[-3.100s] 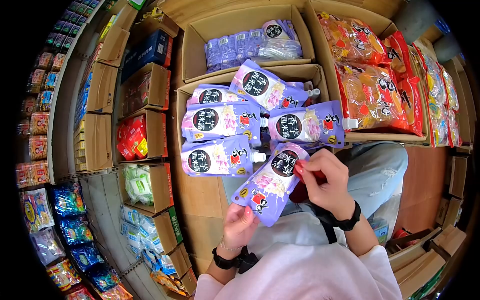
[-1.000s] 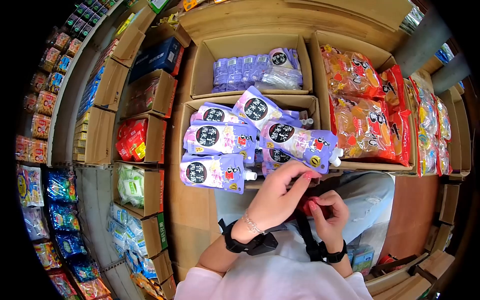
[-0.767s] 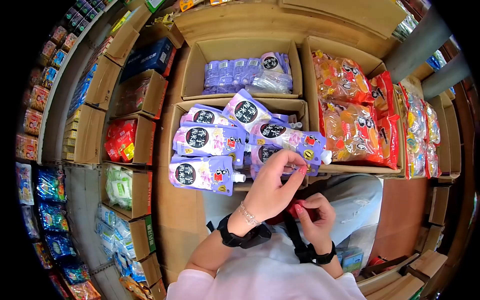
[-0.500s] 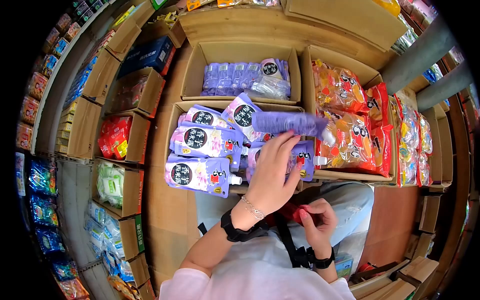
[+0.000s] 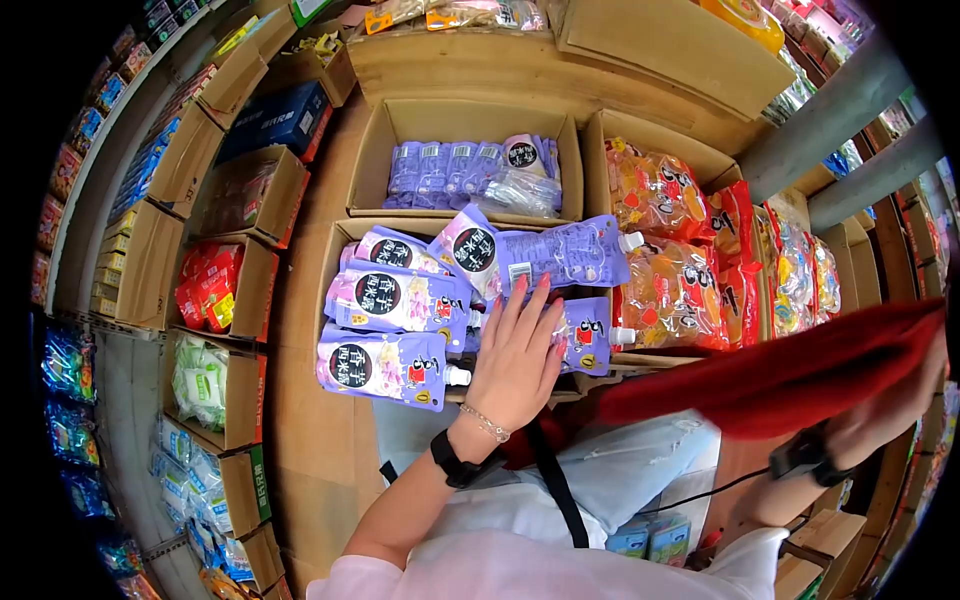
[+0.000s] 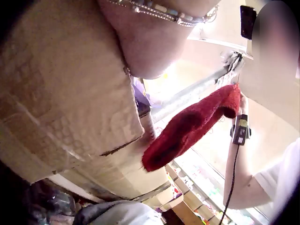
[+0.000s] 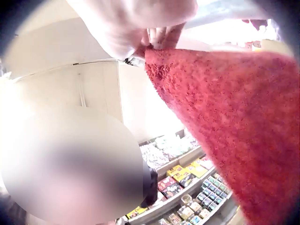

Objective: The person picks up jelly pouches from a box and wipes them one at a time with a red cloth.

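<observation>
Left hand: we see the left hand (image 5: 515, 360) with straight, slightly spread fingers laid over the pouches; it grips nothing that we can make out.
Right hand: the right hand (image 5: 893, 412), blurred and far to the right, pinches one end of a red cloth (image 5: 800, 372).
Barcode-up pouch: the barcode-up pouch (image 5: 577, 255) lies at the far right of the pile, spout to the right, its near edge at the left fingertips.
Pile: the near carton (image 5: 336, 238) is heaped with pouches; a face-up pouch (image 5: 590, 338) sits partly under the left hand, and a near-left pouch (image 5: 375, 368) lies by the near side.
Slide risk: we judge the slick film and uneven heap could let the barcode-up pouch slip towards the orange packs (image 5: 665, 185) if the fingers push unevenly.
Snag risk: the cloth's loose end hangs beside the carton's near right; a low sweep could catch a spout.
</observation>
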`<state>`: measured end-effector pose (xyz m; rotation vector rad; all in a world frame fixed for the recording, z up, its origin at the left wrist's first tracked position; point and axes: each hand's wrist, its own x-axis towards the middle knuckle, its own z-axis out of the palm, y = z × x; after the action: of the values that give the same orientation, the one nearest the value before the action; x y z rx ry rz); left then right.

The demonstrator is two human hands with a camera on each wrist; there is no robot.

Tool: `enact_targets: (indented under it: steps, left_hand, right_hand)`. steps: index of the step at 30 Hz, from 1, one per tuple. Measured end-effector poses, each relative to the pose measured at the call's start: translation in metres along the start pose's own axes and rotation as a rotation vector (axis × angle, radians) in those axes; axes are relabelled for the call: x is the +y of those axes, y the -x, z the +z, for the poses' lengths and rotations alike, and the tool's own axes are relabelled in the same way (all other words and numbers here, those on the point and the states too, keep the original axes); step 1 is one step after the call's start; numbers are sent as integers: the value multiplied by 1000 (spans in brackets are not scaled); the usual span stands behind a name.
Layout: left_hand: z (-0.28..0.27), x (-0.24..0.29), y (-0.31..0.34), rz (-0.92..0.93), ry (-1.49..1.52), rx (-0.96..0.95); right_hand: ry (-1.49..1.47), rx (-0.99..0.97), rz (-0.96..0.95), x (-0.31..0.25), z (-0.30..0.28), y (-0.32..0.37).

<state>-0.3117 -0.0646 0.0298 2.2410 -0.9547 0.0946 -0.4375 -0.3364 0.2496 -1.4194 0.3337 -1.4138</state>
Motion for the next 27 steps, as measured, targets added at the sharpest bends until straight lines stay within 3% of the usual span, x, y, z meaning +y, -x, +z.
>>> enact_targets:
  steps: [2,4,7,10,14,16,18,20,24,27]
  left_hand:
    - [0,1,1,-4,-15,9]
    - [0,2,0,-13,-24,10]
    - [-1,4,0,-17,-16,10]
    - [0,2,0,-7,-11,16]
    - [0,2,1,-10,-17,21]
    - [0,2,1,-15,-13,16]
    - [-1,3,0,-17,-17,5]
    - [-2,4,1,-18,-24,0]
    - [-3,5,1,-17,-15,-5]
    - [-7,5,8,-9,168,40]
  right_hand:
    - [211,-49,-208,-23,35,-38]
    - [143,-94,-281,-20,43,-55]
    - [64,-248,-247,18,5,-75]
    - [296,-260,-234,86,6,-28]
    - [377,-708,37,147,9,37]
    - [528,-688,107,142,28,68]
    - [755,-763,-260,125,45,82]
    - [619,-822,-289,112,58,101]
    - [379,-980,-133,119,69,145]
    - [430,-962,-169,144,74,167]
